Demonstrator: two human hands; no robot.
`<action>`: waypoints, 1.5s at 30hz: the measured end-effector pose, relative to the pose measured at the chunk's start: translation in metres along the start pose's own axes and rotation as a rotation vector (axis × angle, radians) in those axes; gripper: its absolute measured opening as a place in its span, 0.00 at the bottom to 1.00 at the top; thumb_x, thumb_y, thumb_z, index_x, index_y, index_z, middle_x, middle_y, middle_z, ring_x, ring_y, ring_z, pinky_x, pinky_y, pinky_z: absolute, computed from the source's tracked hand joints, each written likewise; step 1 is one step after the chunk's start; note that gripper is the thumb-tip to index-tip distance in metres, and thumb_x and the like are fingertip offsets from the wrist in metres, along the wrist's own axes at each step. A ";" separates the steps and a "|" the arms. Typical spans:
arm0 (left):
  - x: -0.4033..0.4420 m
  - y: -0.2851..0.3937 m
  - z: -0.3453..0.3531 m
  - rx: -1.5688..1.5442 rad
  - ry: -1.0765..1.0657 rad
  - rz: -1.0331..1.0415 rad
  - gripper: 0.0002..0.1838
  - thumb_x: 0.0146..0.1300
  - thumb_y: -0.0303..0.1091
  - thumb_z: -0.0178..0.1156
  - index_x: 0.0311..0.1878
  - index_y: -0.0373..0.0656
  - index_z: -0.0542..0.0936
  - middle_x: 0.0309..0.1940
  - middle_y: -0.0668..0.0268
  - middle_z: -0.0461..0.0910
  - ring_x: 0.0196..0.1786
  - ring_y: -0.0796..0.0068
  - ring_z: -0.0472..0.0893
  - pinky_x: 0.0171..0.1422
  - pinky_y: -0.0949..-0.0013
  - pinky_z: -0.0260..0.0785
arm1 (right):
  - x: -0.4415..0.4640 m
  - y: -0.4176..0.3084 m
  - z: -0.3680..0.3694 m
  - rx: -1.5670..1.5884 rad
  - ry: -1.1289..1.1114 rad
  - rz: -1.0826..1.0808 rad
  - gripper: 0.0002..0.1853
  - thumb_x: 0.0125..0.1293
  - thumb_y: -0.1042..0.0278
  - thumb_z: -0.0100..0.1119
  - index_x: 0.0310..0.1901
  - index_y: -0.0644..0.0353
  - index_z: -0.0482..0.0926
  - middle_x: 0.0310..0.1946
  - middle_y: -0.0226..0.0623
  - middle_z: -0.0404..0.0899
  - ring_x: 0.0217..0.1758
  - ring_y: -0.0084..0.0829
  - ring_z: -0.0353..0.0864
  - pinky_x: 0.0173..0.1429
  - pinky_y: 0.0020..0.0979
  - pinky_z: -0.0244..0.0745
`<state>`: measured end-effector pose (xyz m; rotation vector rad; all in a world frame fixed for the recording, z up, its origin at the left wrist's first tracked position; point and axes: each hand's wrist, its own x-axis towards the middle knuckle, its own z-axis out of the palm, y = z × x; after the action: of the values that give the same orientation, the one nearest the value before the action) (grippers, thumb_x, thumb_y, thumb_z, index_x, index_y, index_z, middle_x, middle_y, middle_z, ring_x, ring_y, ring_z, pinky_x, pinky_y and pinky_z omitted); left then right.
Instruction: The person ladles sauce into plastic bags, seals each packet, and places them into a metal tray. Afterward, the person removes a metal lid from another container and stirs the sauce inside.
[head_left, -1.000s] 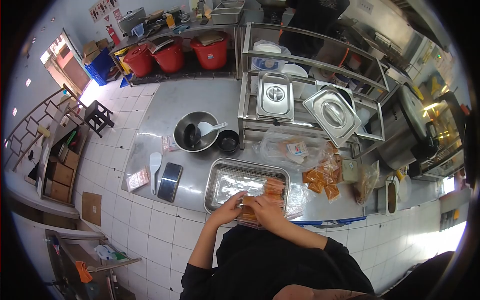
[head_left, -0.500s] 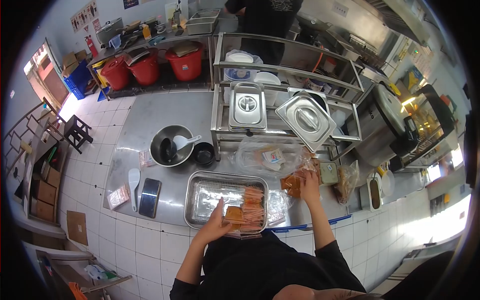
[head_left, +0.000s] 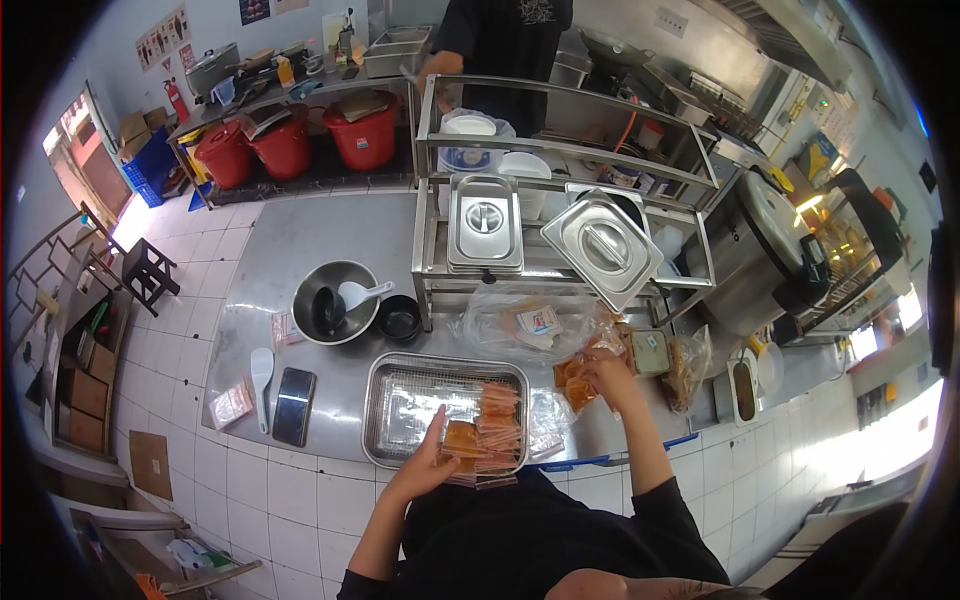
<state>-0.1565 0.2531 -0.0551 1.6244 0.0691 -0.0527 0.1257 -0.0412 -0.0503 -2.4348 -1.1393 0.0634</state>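
A rectangular metal tray (head_left: 374,400) with a mesh base sits at the table's front edge. Rows of flat clear packets of orange sauce (head_left: 498,425) stand packed along its right side. My left hand (head_left: 425,465) is at the packets' left side, fingers stretched and apart, thumb against an orange packet (head_left: 461,438). Right of the tray, my right hand (head_left: 608,374) pinches an orange-brown sauce packet (head_left: 579,394) by its upper edge. More sauce packets lie behind and beside that hand, partly hidden by it.
Behind the tray are a steel bowl (head_left: 310,285) with a white ladle, a small black bowl (head_left: 399,319) and a clear plastic bag (head_left: 490,325). A phone (head_left: 294,407) and white spatula (head_left: 262,385) lie left. A steel rack (head_left: 570,275) holds lidded pans; a co-worker (head_left: 500,60) stands beyond.
My right hand has shifted slightly, and the orange-brown packet under it now hangs tilted, lifted from the pile. My left hand stays at the tray. The co-worker has moved left, an arm now showing.
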 end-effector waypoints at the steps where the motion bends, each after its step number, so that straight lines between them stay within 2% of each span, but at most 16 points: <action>1: 0.001 0.005 -0.002 0.120 -0.027 -0.040 0.45 0.62 0.22 0.55 0.78 0.45 0.40 0.78 0.50 0.37 0.80 0.56 0.41 0.80 0.59 0.37 | 0.008 0.002 0.007 0.033 0.018 0.018 0.05 0.51 0.74 0.67 0.32 0.59 0.86 0.49 0.40 0.81 0.55 0.41 0.78 0.59 0.38 0.72; 5: 0.003 -0.003 -0.004 0.003 -0.153 -0.091 0.34 0.66 0.25 0.53 0.74 0.43 0.56 0.77 0.50 0.45 0.79 0.55 0.45 0.80 0.55 0.39 | 0.019 0.004 0.023 0.049 0.212 -0.062 0.06 0.52 0.74 0.66 0.33 0.60 0.86 0.51 0.41 0.80 0.55 0.41 0.78 0.60 0.38 0.72; 7: 0.005 -0.007 0.001 0.493 -0.121 0.028 0.24 0.69 0.31 0.53 0.68 0.43 0.68 0.73 0.54 0.59 0.78 0.51 0.50 0.79 0.52 0.41 | 0.020 0.005 0.022 0.042 0.138 -0.035 0.06 0.52 0.74 0.66 0.33 0.59 0.85 0.50 0.40 0.80 0.52 0.41 0.79 0.59 0.37 0.72; 8: 0.006 -0.009 0.001 0.497 -0.122 0.034 0.24 0.69 0.31 0.53 0.68 0.43 0.68 0.73 0.54 0.59 0.78 0.51 0.50 0.79 0.52 0.41 | 0.022 0.006 0.021 0.040 0.145 -0.036 0.06 0.52 0.74 0.66 0.33 0.59 0.85 0.50 0.40 0.80 0.52 0.41 0.79 0.59 0.37 0.72; 10: 0.006 -0.006 0.000 0.831 -0.065 0.206 0.18 0.69 0.35 0.53 0.60 0.44 0.76 0.62 0.57 0.75 0.73 0.51 0.62 0.77 0.50 0.49 | 0.024 0.012 0.020 0.015 0.140 -0.062 0.06 0.52 0.74 0.66 0.34 0.59 0.85 0.43 0.38 0.83 0.49 0.41 0.80 0.57 0.38 0.73; 14: 0.006 -0.004 -0.001 0.940 -0.151 0.172 0.18 0.70 0.36 0.53 0.62 0.48 0.76 0.59 0.63 0.77 0.73 0.56 0.63 0.78 0.47 0.45 | 0.015 -0.002 0.001 0.034 0.116 -0.073 0.08 0.52 0.75 0.66 0.36 0.59 0.86 0.33 0.37 0.83 0.42 0.39 0.81 0.50 0.36 0.75; 23: 0.013 -0.013 -0.008 0.628 -0.138 0.268 0.15 0.66 0.30 0.56 0.55 0.45 0.79 0.52 0.60 0.81 0.63 0.57 0.75 0.66 0.61 0.68 | 0.030 -0.139 -0.076 0.489 -0.116 0.007 0.12 0.58 0.76 0.65 0.44 0.59 0.86 0.36 0.34 0.82 0.41 0.32 0.82 0.44 0.30 0.76; 28: 0.011 0.021 -0.011 0.258 -0.192 -0.029 0.17 0.67 0.33 0.58 0.58 0.51 0.79 0.48 0.57 0.83 0.49 0.58 0.82 0.55 0.63 0.73 | 0.059 -0.187 -0.024 0.682 -0.092 -0.059 0.17 0.62 0.77 0.60 0.54 0.56 0.81 0.42 0.39 0.79 0.40 0.36 0.81 0.47 0.32 0.77; 31: 0.007 0.029 -0.014 0.234 -0.234 0.019 0.18 0.68 0.32 0.57 0.60 0.50 0.78 0.45 0.58 0.83 0.43 0.61 0.84 0.51 0.64 0.74 | 0.058 -0.193 0.031 0.579 -0.079 -0.169 0.16 0.62 0.78 0.59 0.52 0.55 0.81 0.41 0.40 0.78 0.45 0.38 0.81 0.48 0.33 0.76; 33: 0.002 0.016 -0.019 0.208 -0.172 0.053 0.18 0.67 0.29 0.56 0.59 0.48 0.78 0.45 0.58 0.83 0.45 0.61 0.84 0.53 0.64 0.73 | 0.047 -0.185 0.069 0.325 -0.073 -0.358 0.17 0.62 0.76 0.57 0.52 0.53 0.80 0.44 0.39 0.77 0.49 0.41 0.79 0.50 0.36 0.76; 35: 0.002 0.006 -0.027 0.176 -0.115 0.089 0.18 0.66 0.26 0.55 0.59 0.46 0.78 0.46 0.59 0.83 0.46 0.62 0.83 0.54 0.64 0.72 | 0.028 -0.175 0.102 0.320 -0.168 -0.315 0.17 0.61 0.75 0.57 0.53 0.52 0.79 0.45 0.39 0.76 0.50 0.42 0.79 0.51 0.37 0.75; 37: 0.009 0.007 -0.035 0.276 0.193 0.193 0.22 0.62 0.21 0.53 0.60 0.43 0.76 0.53 0.58 0.80 0.55 0.61 0.79 0.61 0.63 0.68 | 0.020 -0.177 0.100 0.307 -0.259 -0.260 0.18 0.60 0.74 0.57 0.53 0.51 0.78 0.46 0.38 0.76 0.51 0.42 0.78 0.51 0.38 0.75; 38: 0.013 0.008 -0.037 0.347 0.175 0.157 0.26 0.59 0.18 0.51 0.63 0.41 0.72 0.61 0.54 0.73 0.65 0.55 0.71 0.70 0.60 0.60 | 0.013 -0.177 0.098 0.319 -0.268 -0.292 0.19 0.60 0.73 0.58 0.54 0.51 0.77 0.47 0.38 0.76 0.51 0.42 0.78 0.51 0.39 0.75; 41: 0.022 -0.018 -0.022 0.401 0.065 0.113 0.29 0.59 0.19 0.50 0.67 0.43 0.69 0.67 0.50 0.66 0.71 0.50 0.64 0.75 0.57 0.53 | 0.014 -0.184 0.062 0.475 -0.261 -0.247 0.19 0.57 0.78 0.61 0.51 0.53 0.79 0.48 0.41 0.76 0.53 0.45 0.77 0.55 0.39 0.74; 43: 0.031 -0.009 -0.019 0.447 -0.075 0.000 0.26 0.64 0.23 0.51 0.67 0.46 0.70 0.70 0.48 0.63 0.74 0.47 0.59 0.77 0.55 0.49 | 0.026 -0.173 0.029 0.486 -0.046 -0.533 0.16 0.56 0.77 0.65 0.48 0.53 0.81 0.50 0.40 0.77 0.56 0.43 0.76 0.57 0.38 0.73; 45: 0.034 -0.016 -0.014 0.325 -0.126 0.066 0.24 0.71 0.30 0.48 0.70 0.52 0.68 0.74 0.55 0.56 0.78 0.49 0.49 0.79 0.49 0.39 | 0.013 -0.125 0.027 0.569 0.077 -0.218 0.14 0.52 0.82 0.66 0.42 0.57 0.83 0.51 0.40 0.77 0.57 0.41 0.75 0.58 0.37 0.72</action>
<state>-0.1239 0.2688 -0.0726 1.9422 -0.0947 -0.1197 0.0389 0.0485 -0.0205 -1.7930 -1.1552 0.1953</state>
